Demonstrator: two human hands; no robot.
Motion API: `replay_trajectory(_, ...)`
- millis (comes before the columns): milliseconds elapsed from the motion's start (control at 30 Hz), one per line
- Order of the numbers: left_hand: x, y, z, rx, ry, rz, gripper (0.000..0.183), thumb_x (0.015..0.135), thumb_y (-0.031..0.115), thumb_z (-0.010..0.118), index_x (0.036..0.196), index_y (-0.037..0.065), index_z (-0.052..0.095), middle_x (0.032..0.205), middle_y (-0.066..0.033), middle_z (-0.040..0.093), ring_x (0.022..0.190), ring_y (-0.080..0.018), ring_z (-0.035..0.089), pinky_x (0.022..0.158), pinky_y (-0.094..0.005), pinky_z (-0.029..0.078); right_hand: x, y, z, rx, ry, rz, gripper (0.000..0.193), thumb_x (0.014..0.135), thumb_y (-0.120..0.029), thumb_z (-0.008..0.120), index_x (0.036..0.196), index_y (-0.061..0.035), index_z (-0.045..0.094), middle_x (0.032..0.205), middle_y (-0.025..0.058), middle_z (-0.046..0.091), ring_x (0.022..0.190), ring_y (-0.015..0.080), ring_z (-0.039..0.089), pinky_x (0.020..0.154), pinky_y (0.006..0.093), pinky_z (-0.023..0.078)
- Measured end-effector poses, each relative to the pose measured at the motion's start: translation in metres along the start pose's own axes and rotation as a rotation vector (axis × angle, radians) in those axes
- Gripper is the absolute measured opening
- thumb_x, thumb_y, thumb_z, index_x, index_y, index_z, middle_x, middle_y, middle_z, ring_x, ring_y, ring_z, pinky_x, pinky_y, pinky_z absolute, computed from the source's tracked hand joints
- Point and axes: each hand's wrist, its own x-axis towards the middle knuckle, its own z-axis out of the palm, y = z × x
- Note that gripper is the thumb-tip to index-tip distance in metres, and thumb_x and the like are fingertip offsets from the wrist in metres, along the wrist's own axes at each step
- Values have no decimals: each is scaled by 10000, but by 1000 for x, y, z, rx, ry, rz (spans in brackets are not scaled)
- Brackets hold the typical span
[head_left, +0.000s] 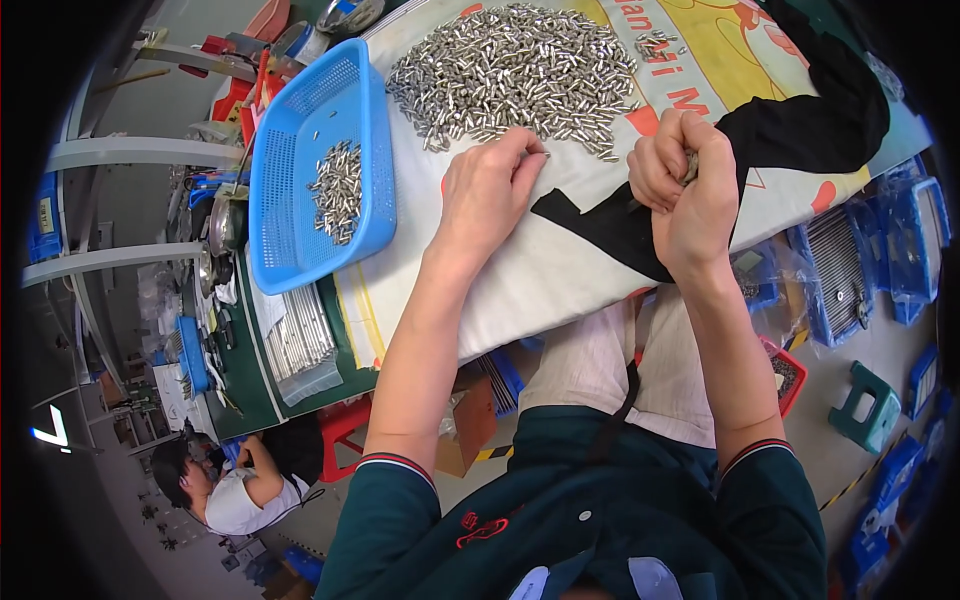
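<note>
A large heap of small silver metal pins (pixel 515 75) lies on a white printed cloth (pixel 560 270) over the table. My left hand (pixel 488 190) rests palm down at the near edge of the heap, its fingertips pinching a pin or two. To the right, my right hand (pixel 685 185) is closed in a fist around a bunch of the pins, a few ends showing between the fingers. A blue plastic basket (pixel 290 235) sits left of the heap with a small pile of pins (pixel 337 190) in it.
A black cloth (pixel 810 125) drapes across the table's right side. Blue trays of metal parts (pixel 850 275) stand on the floor at right, beside a green stool (pixel 865 408). Tools and clutter line the table's left edge. Another person (pixel 225 490) sits lower left.
</note>
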Motion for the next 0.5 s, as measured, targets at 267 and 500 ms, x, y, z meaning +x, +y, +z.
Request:
replay_trajectory(267,-2,8,-5,-1,-19,-111,65,744,83,577,748,26,549,573,-113,566,510,-266,551,491,-345,405,1,0,-3,14,-10,1,300,830,-199,309,554,-82,281,443,-24,255,394,48,170,365,225,130)
replay_trajectory(500,-5,5,1,0,-19,-41,79,720,65,609,784,26,582,503,-69,476,445,-177,455,444,-304,357,0,0,-2,-29,-20,-6,339,888,-226,269,571,-107,259,414,-35,223,376,59,160,368,224,140)
